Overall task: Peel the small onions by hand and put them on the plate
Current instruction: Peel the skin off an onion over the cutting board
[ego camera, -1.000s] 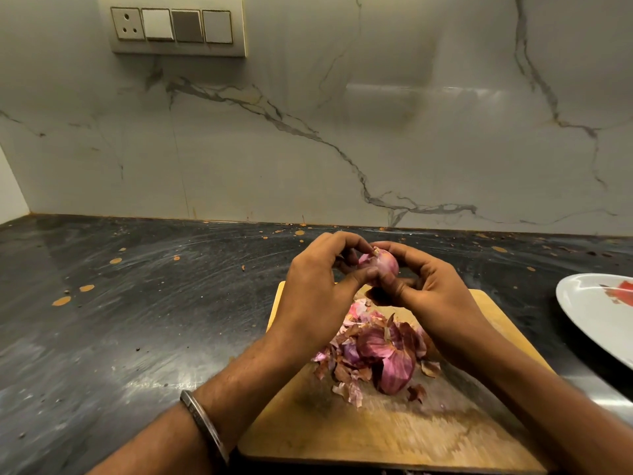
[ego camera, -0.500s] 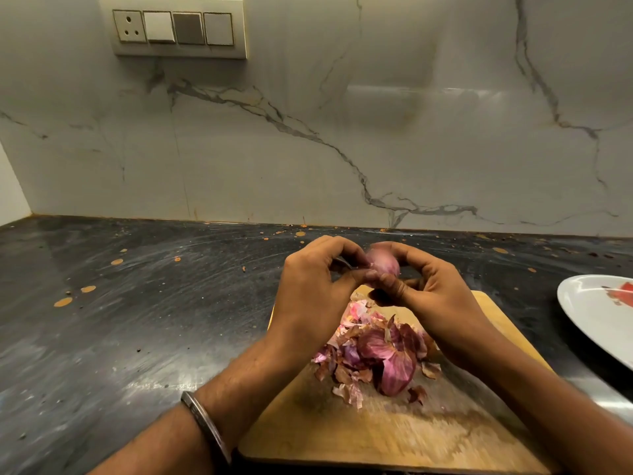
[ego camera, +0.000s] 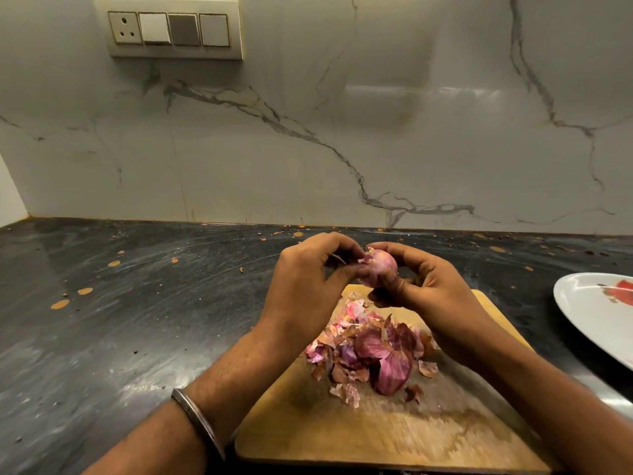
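Note:
A small pink onion is held in the air above the far end of a wooden cutting board. My right hand grips it from the right, fingers curled round it. My left hand pinches a flap of skin at the onion's left top with thumb and fingertips. Below the hands a heap of purple and brown onion peels lies on the board. A white plate with a red mark sits at the right edge, only partly in view.
The board lies on a dark stone counter dotted with orange specks. A marble backsplash rises behind, with a switch panel at the upper left. A metal bangle circles my left wrist.
The onion has turned a little in my fingers and more of its pale pink body shows. My left fingertips have shifted onto the loose skin at its top. Both hands stay in place.

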A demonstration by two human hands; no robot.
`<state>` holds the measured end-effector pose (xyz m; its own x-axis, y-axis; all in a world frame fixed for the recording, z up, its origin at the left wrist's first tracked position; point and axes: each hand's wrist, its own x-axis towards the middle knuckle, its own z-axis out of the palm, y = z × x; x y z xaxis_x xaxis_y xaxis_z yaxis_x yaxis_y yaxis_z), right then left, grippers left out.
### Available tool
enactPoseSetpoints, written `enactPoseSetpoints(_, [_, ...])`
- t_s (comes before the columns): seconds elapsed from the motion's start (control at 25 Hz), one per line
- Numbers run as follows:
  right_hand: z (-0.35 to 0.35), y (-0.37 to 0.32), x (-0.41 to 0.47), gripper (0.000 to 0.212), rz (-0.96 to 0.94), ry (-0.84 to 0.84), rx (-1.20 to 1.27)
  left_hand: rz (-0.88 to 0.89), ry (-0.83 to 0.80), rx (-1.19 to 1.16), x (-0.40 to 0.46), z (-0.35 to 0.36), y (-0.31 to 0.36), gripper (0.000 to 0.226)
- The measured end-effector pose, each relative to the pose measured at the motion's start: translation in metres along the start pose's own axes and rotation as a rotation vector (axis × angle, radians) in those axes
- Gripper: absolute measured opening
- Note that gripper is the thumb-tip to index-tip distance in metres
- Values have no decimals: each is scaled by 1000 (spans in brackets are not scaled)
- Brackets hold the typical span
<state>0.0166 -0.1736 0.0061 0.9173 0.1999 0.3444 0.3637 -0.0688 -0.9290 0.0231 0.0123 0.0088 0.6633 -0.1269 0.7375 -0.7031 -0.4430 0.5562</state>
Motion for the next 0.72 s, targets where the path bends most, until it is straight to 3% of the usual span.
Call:
enactPoseSetpoints(0.48, [1, 6, 0, 38, 63, -92, -15, -8, -97, 51, 0, 3, 0, 16])
enactPoseSetpoints(0.72, [3, 5, 2, 44, 189, -82, 295, -57, -64, -137, 0, 7, 1, 21])
